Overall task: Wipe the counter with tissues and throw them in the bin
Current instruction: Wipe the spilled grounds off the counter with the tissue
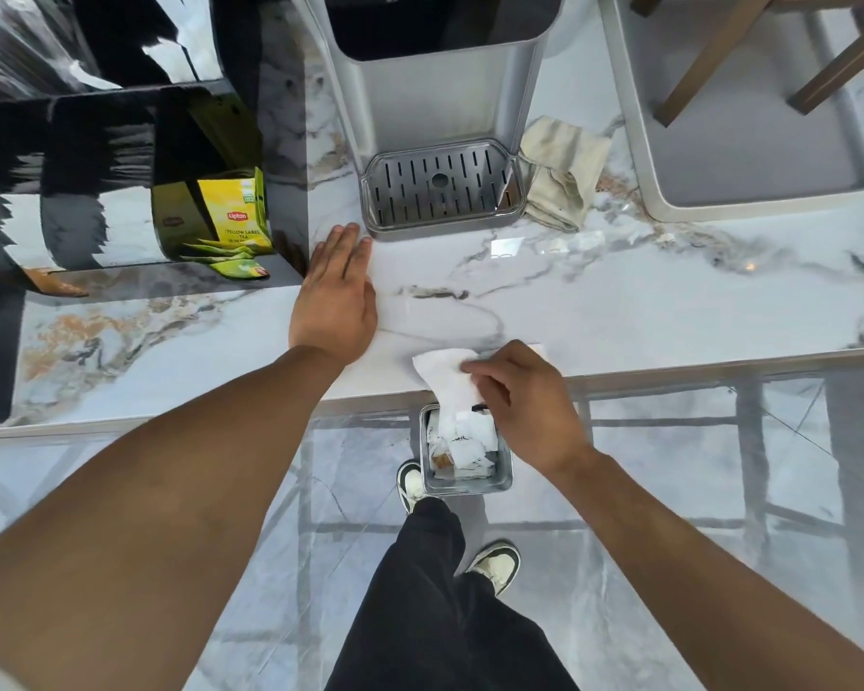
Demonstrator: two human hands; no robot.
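Note:
My right hand [525, 401] pinches a white tissue [447, 379] at the front edge of the white marble counter [644, 301]. The tissue hangs over the edge, directly above a small grey bin [502, 478] on the floor. The bin holds several crumpled white tissues and a brown scrap. My left hand [335, 296] lies flat, palm down with fingers together, on the counter to the left of the tissue and holds nothing.
A grey water dispenser with a slotted drip tray [442, 192] stands at the back of the counter. A crumpled beige cloth [559, 177] lies to its right, next to a grey tray [749, 192]. A yellow Lipton tea box [235, 216] sits at the left. My shoes [495, 566] stand by the bin.

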